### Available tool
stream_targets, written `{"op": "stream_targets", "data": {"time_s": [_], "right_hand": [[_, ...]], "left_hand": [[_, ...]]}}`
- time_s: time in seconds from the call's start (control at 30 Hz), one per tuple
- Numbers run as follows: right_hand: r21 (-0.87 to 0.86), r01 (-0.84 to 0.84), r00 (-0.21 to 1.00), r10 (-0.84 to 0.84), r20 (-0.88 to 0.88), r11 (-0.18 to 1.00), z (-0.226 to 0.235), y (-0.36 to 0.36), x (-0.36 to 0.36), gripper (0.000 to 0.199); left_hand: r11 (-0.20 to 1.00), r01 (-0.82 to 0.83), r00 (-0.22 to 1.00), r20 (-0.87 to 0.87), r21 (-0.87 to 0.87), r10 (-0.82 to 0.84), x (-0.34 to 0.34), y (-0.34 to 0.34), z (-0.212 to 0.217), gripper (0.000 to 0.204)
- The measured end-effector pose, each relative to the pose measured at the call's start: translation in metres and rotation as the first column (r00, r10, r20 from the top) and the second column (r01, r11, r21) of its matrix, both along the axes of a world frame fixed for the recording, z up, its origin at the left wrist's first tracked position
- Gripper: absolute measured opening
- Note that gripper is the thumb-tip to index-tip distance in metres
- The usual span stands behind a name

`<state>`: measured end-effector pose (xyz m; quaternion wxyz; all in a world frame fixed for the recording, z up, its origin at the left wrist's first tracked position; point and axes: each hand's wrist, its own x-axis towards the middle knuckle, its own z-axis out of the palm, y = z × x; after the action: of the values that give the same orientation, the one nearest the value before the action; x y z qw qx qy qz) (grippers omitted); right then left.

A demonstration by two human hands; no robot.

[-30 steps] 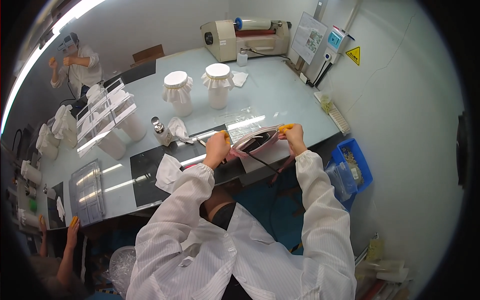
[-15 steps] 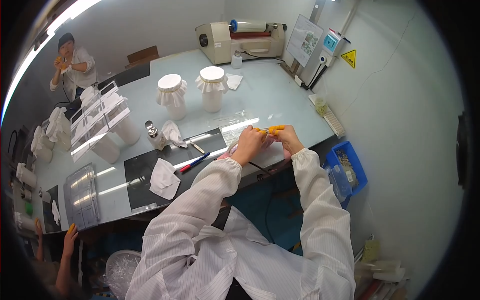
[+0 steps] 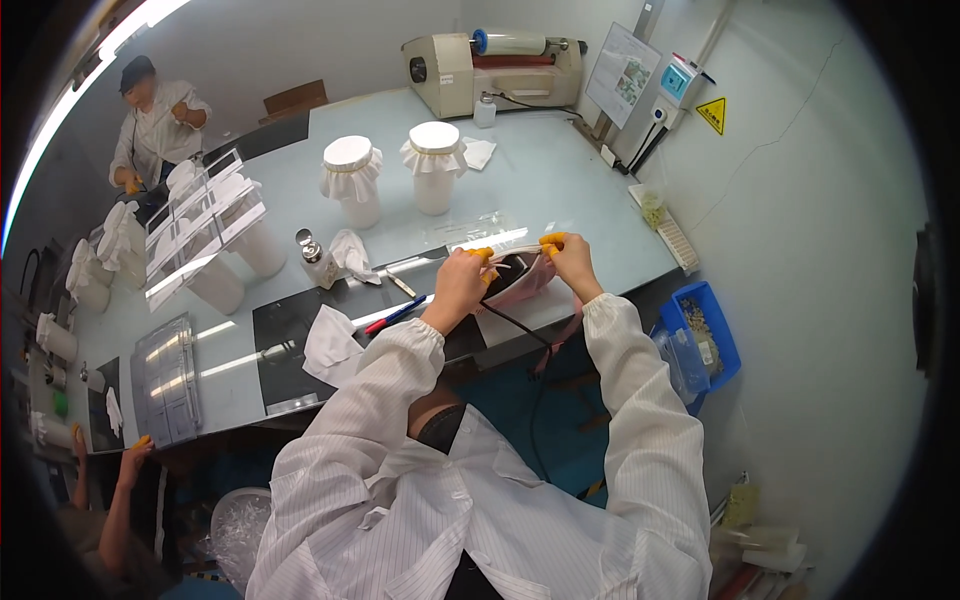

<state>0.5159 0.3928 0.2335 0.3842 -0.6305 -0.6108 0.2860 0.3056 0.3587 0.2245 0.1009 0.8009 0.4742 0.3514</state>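
Note:
Both my hands, with orange finger cots on the fingertips, are at the bench's front edge. My left hand [image 3: 458, 287] is closed on the left end of a pink pouch-like thing [image 3: 527, 286] with a pale rim and a dark inside. My right hand [image 3: 571, 266] pinches the rim at its right end. Between my hands the rim is spread apart; exactly what this thing is, I cannot make out. A black cable [image 3: 522, 327] passes just below it, and a pink strap [image 3: 572, 325] hangs under my right hand. Thin transparent film [image 3: 470, 228] lies just beyond my hands.
Two cloth-covered white jars [image 3: 434, 185] stand mid-bench. Left of me are a pump bottle [image 3: 317, 262], white cloths [image 3: 332, 345], pens [image 3: 395, 315] and a transparent rack [image 3: 205, 235]. A roller machine [image 3: 490, 75] is at the back, a blue bin [image 3: 727, 350] at right. Two co-workers are at left.
My hands have moved apart, my left hand leftward, and the pink thing is now spread open between them. The strap hangs lower. The far co-worker has lowered one hand.

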Motion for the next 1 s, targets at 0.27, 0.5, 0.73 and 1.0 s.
{"op": "stream_targets", "data": {"time_s": [0.27, 0.5, 0.73, 1.0], "right_hand": [[-0.014, 0.059, 0.989, -0.06, -0.135, 0.998, -0.006, 0.002, -0.007, 0.016], [0.008, 0.063, 0.988, -0.061, -0.144, 0.998, -0.004, 0.0, -0.01, 0.016], [0.001, 0.095, 0.984, -0.094, -0.149, 0.995, -0.001, 0.001, -0.011, 0.015], [0.03, 0.091, 0.986, -0.086, -0.141, 0.995, -0.013, 0.008, -0.008, 0.016]], "left_hand": [[0.997, -0.044, 0.991, -0.126, -0.067, 0.036, 0.004, -0.016, 0.0, 0.023], [0.994, 0.037, 0.933, -0.352, -0.099, -0.07, 0.022, 0.002, -0.007, 0.018], [0.995, 0.077, 0.902, -0.421, -0.067, -0.098, 0.026, 0.005, -0.001, 0.012], [0.971, 0.178, 0.88, -0.415, -0.161, -0.23, 0.005, 0.014, 0.008, 0.014]]}}
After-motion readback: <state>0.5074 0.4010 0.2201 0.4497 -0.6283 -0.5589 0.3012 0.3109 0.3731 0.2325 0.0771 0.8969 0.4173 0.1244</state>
